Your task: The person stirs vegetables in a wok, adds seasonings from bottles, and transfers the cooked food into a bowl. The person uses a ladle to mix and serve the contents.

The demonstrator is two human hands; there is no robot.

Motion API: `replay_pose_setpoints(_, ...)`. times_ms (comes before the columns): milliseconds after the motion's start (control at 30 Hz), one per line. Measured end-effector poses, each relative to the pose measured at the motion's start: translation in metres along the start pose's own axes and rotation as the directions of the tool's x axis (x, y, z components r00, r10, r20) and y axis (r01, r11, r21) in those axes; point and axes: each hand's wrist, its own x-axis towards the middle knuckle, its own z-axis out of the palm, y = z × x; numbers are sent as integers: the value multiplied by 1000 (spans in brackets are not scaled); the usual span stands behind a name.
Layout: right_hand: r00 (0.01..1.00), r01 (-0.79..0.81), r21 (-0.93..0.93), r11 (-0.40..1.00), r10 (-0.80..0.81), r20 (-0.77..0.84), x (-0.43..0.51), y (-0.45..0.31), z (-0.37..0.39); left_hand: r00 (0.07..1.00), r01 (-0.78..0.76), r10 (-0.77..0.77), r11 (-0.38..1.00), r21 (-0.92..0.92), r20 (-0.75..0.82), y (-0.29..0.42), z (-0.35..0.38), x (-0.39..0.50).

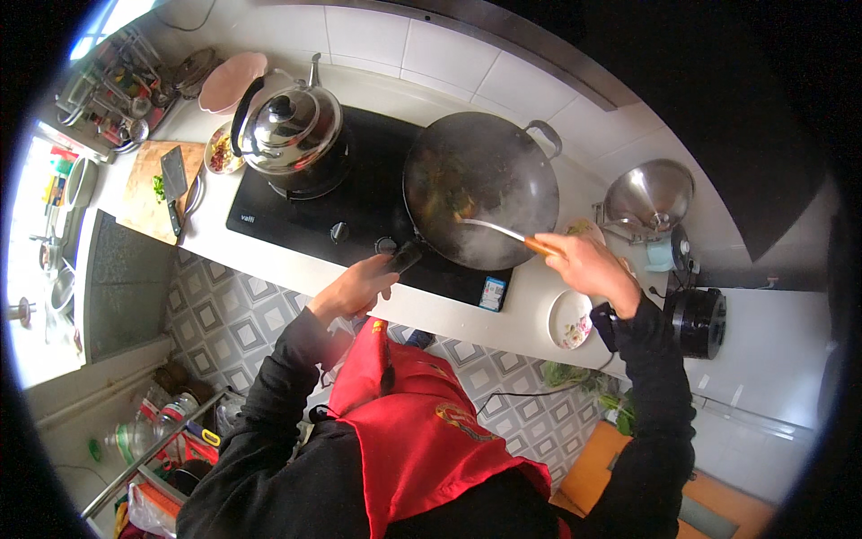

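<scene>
A dark wok (525,175) sits on the right side of the black glass cooktop (296,229), with steam rising from it. My left hand (363,286) grips the wok's black handle (405,258) near the counter's front edge. In my right hand (589,264) is a metal spatula (495,228), held by its wooden grip. Its working end reaches into the food (461,199) in the wok; steam blurs that food, though green and orange bits show. A white plate with a floral pattern (564,313) lies on the counter below my right wrist.
A steel kettle (296,124) stands on the left burner. Further left are a plate of chopped ingredients (219,151), a pink bowl (232,82), and a cutting board (138,192) bearing a cleaver (174,174). At right stand a steel bowl (650,192) and a black cooker (693,323).
</scene>
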Motion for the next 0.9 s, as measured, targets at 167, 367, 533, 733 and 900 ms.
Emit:
replay_pose_setpoints(167, 935, -341, 379, 860, 351, 45, 9, 23, -9, 999, -5, 4, 1000, -9, -43, -1, 2, 0)
replay_pose_setpoints(367, 984, -89, 36, 995, 93, -149, 12, 11, 48, 1000, 0, 1, 1000, 5, -27, -1, 1, 2)
replay_pose_setpoints(533, 976, -119, -451, 884, 19, -219, -53, 44, 20, 1000, -17, 17, 1000, -26, -26, -2, 2, 3)
replay_pose_setpoints(733, 924, -99, -642, 760, -169, -343, 9, 48, 14, 998, -1, 1, 1000, 6, -55, -2, 3, 1)
replay_pose_setpoints(900, 851, 72, -667, 742, -394, -347, -14, 32, 4, 999, -7, 6, 1000, -27, -43, -5, 2, 2)
